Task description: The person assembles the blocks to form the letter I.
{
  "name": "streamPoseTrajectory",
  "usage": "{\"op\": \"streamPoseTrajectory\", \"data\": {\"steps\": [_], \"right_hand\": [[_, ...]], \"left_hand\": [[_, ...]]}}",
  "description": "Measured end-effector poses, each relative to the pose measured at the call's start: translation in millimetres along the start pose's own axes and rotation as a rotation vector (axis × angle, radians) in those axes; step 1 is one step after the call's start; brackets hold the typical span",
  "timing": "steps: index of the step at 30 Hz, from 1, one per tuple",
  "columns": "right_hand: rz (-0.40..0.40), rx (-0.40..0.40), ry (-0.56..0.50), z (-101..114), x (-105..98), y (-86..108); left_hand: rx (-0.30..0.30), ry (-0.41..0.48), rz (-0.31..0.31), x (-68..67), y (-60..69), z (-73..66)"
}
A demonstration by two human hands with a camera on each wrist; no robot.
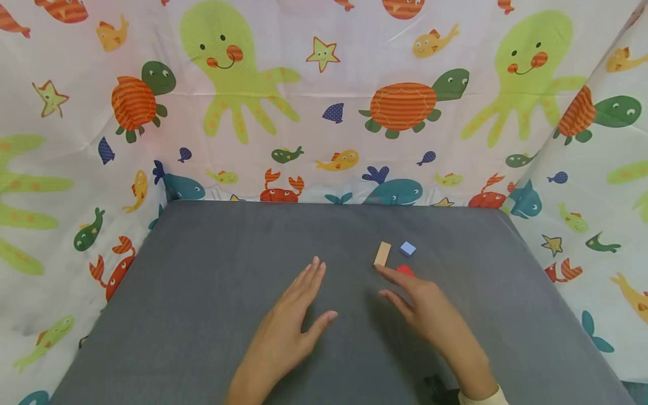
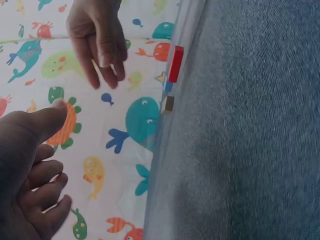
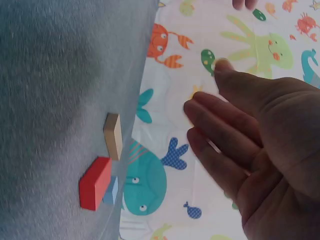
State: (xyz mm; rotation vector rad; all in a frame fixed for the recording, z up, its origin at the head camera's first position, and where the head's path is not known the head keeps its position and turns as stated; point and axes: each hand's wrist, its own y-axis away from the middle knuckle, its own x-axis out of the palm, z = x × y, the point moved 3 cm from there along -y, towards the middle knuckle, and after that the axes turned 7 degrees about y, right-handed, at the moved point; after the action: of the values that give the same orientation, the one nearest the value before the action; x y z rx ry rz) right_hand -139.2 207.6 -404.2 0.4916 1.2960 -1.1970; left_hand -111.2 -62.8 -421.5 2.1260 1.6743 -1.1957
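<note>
Left hand point(image 1: 286, 332) above the grey counter point(image 1: 202, 270), fingers straight, thumb spread wide. Right hand point(image 1: 430, 312) likewise wide, fingers extended over the counter. Red block point(image 1: 405, 270) just beyond right hand's knuckles, partly hidden; wooden block point(image 1: 382, 253) just past its fingertips; light-blue block point(image 1: 408, 249) farther out. Sea-animal cloth point(image 1: 314, 129) beyond both hands.

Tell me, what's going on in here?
A person's bare left hand and bare right hand hover, fingers open, above a grey fabric-covered table. Neither holds anything. Three small blocks sit close together on the table, nearer the right hand: a tan, wood-like rectangular block, a red rectangular block and a light-blue block.
</note>
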Motion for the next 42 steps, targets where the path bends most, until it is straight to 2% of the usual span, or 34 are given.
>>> {"op": "streamPoseTrajectory", "data": {"steps": [3,6,12,19,25,30,35,42], "right_hand": [[-0.021,-0.023,-0.041,-9,-5,-2.9],[0.009,0.007,-0.064,-20,-9,-4.0],[0.116,0.068,-0.03,-43,-11,-1.8],[0.151,0.053,-0.03,-66,-4,2.7],[0.221,0.105,-0.047,-83,1,7.9],[0.272,0.137,-0.062,-90,6,7.1],[0.296,0.151,-0.071,-96,12,5.5],[0.33,0.152,-0.064,-104,16,3.1]], "left_hand": [[0.029,0.005,-0.034,-1.6,-3.1,-1.3],[0.073,0.023,-0.058,-1.7,-7.1,-2.4],[0.118,0.095,-0.017,1.6,-21.4,-2.2],[0.136,0.136,0.051,7.6,-42.1,-5.8],[0.139,0.182,0.126,22.5,-61.8,-7.7],[0.145,0.189,0.168,36.1,-79.1,-2.9],[0.133,0.167,0.209,47.9,-96.8,8.0],[0.094,0.086,0.301,70.8,-117.6,23.1]]}}
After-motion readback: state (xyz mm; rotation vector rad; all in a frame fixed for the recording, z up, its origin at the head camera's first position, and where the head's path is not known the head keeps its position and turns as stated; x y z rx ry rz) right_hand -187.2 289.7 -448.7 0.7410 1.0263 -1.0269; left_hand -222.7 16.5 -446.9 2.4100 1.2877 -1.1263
